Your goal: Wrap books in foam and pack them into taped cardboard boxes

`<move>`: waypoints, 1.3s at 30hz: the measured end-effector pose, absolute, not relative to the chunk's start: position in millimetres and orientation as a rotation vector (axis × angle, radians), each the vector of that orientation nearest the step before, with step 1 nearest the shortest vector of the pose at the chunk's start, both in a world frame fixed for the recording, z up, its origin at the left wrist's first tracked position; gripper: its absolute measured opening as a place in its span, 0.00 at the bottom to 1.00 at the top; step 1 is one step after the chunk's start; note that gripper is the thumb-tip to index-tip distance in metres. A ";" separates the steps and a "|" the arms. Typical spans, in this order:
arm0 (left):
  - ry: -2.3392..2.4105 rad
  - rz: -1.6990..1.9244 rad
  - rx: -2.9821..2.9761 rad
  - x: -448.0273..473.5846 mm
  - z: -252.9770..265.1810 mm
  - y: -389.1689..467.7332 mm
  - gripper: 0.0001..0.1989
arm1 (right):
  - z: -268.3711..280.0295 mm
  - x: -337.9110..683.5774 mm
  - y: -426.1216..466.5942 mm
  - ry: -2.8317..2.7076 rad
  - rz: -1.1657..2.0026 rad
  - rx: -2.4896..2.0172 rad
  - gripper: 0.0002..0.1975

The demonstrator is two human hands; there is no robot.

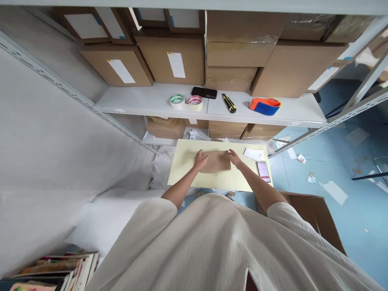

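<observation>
A small flat brown cardboard box (216, 162) lies on the pale yellow tabletop (184, 173) in front of my body. My left hand (201, 159) is closed on its left end, with the thumb over the top. At the upper right corner, my right hand (234, 157) grips the box with its fingers bent round the edge. White paper slips (253, 154) rest to the right of my right hand. Below them, near the table's right edge, a phone (263, 171) lies with its screen lit. The underside of the box is hidden.
The shelf (145, 99) beyond the table holds tape rolls (177, 101), a black phone (204, 93), a yellow-black box cutter (228, 103) and an orange-blue tape dispenser (265, 106). Large cartons (176, 60) stand behind. An open carton (315, 214) sits at right; books (60, 270) lie lower left.
</observation>
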State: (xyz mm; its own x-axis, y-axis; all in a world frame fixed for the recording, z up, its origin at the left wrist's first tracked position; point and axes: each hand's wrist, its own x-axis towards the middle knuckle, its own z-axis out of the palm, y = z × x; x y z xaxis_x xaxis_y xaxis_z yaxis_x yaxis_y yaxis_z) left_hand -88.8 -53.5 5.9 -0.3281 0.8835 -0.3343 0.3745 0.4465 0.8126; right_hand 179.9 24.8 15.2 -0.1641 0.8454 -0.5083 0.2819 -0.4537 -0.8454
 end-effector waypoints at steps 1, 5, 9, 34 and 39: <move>1.875 0.855 1.067 -92.2 6.3 -52.1 0.39 | 16.6 178.7 23.4 -1.279 1.620 -1.650 0.49; 1.803 1.044 1.097 -106.6 8.4 -43.0 0.38 | 23.3 169.3 18.7 -1.261 1.457 -1.594 0.49; 1.768 1.098 1.114 -115.9 8.8 -40.4 0.35 | 26.5 156.7 12.1 -1.226 1.368 -1.577 0.49; 1.894 0.747 1.381 -119.9 1.3 -80.6 0.14 | -7.0 167.4 -24.6 -1.331 1.306 -1.785 0.33; 2.095 0.531 1.537 -108.1 15.5 -78.5 0.04 | -8.8 179.9 -30.6 -1.358 1.404 -1.816 0.26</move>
State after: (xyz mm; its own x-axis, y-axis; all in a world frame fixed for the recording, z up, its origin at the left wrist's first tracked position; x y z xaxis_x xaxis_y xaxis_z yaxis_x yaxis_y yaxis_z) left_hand -108.1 -78.5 15.5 -0.2501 0.9561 -0.1527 0.7679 0.2919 0.5702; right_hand 179.9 -30.6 -8.8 -0.0137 0.8957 -0.4444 0.4147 -0.3993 -0.8176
